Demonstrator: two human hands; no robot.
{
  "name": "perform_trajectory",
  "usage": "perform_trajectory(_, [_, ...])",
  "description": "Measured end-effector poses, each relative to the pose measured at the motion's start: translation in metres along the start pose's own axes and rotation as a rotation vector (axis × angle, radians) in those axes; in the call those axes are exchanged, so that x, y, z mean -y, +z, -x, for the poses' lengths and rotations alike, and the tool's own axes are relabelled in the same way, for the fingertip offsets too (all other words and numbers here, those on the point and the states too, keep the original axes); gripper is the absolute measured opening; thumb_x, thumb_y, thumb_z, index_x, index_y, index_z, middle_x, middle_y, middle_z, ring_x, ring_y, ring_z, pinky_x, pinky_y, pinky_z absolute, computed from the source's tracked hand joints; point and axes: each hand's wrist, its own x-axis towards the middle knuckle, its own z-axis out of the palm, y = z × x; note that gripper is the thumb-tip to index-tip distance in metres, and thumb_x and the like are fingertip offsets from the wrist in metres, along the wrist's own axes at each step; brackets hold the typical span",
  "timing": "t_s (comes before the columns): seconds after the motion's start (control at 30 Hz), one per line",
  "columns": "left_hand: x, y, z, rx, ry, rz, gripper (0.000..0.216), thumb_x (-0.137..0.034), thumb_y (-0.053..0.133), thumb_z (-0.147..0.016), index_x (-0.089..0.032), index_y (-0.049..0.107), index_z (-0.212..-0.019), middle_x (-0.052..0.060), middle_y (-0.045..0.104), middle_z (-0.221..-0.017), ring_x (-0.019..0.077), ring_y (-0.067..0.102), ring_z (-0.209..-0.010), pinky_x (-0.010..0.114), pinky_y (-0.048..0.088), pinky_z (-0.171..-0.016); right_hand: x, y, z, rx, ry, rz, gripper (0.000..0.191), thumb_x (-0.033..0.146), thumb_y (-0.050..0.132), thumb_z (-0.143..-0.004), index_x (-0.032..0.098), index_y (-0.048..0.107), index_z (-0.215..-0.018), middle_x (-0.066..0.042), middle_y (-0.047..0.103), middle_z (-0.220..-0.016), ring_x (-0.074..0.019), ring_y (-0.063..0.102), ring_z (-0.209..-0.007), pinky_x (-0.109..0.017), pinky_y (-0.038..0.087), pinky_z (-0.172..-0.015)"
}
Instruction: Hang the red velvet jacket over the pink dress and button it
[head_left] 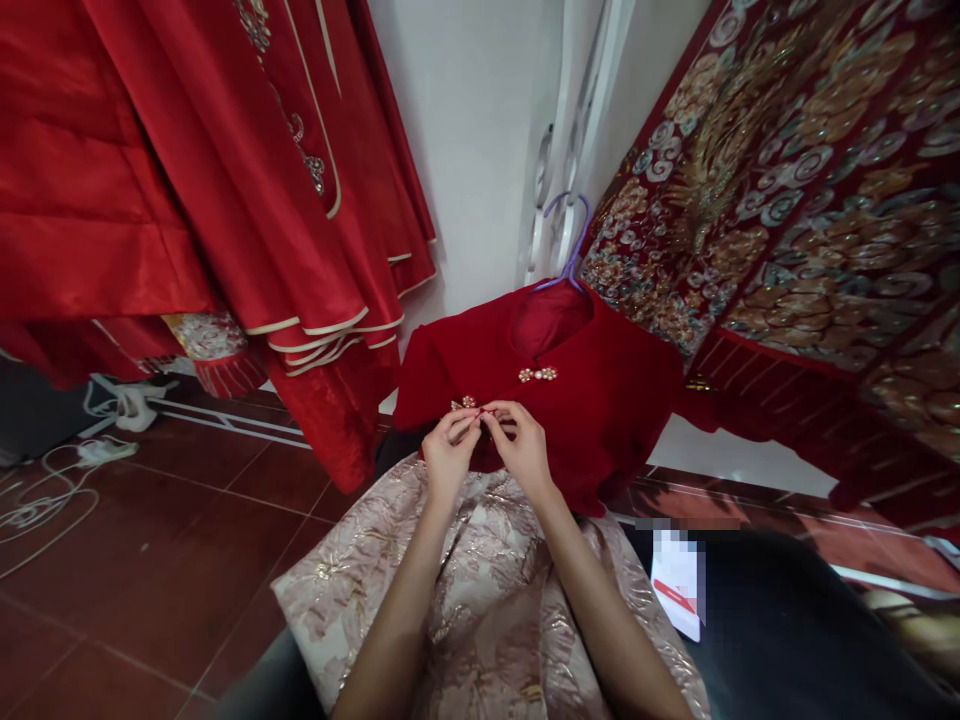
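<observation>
Dark red velvet clothing (581,425) is on a thin purple hanger (572,266) in the middle of the frame. Right by a sparkly flower clasp (469,401), the left hand (448,445) and right hand (523,448) both pinch a tiny red bit (481,413).

open floor (187,540) left, garments (225,200) blocking above
</observation>
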Motion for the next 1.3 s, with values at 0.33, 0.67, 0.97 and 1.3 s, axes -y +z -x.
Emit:
perform_trajectory(0.33, [0.004,-0.016,-0.016,0.162,0.059,-0.097,0.019,-0.028,0.068,-0.076,-0.016,0.070,-0.091,0.007,0.075,-0.089,0.0193,0.072,-0.084,0.033,0.058,-0.083,0.001,0.005,0.001,-0.039,-0.049,0.085,0.023,0.036,0.050,-0.092,0.020,0.065,-0.098,-0.007,0.064,-0.096,-0.0151,0.062,-0.083,-0.028,0.057,-0.074])
perform_trajectory(0.67, [0.023,-0.023,0.000,0.093,0.252,-0.393,0.019,-0.014,0.049,-0.086,-0.019,0.059,-0.101,0.008,0.068,-0.101,0.0197,0.065,-0.097,0.040,0.047,-0.095,-0.013,-0.018,0.004,0.040,0.184,-0.158,0.030,0.041,0.054,-0.087,0.020,0.054,-0.107,-0.007,0.070,-0.093,-0.0185,0.070,-0.086,-0.034,0.060,-0.071])
perform_trajectory(0.97, [0.025,-0.013,0.027,0.258,0.328,-0.819,0.028,-0.008,0.042,-0.083,-0.022,0.060,-0.100,0.006,0.062,-0.101,0.0238,0.055,-0.101,0.042,0.037,-0.094,-0.038,-0.060,0.042,0.213,0.157,0.281,0.015,0.030,0.058,-0.081,0.020,0.062,-0.091,-0.003,0.069,-0.080,-0.0157,0.066,-0.071,-0.029,0.055,-0.066])
perform_trajectory(1.3, [0.038,0.001,0.035,0.142,0.323,-0.635,0.025,-0.010,0.055,-0.073,-0.020,0.058,-0.096,0.006,0.052,-0.097,0.0215,0.054,-0.094,0.035,0.045,-0.086,-0.058,-0.046,0.049,0.183,0.216,0.164,0.018,0.029,0.064,-0.074,0.019,0.062,-0.088,-0.003,0.066,-0.081,-0.0144,0.062,-0.068,-0.027,0.054,-0.062])
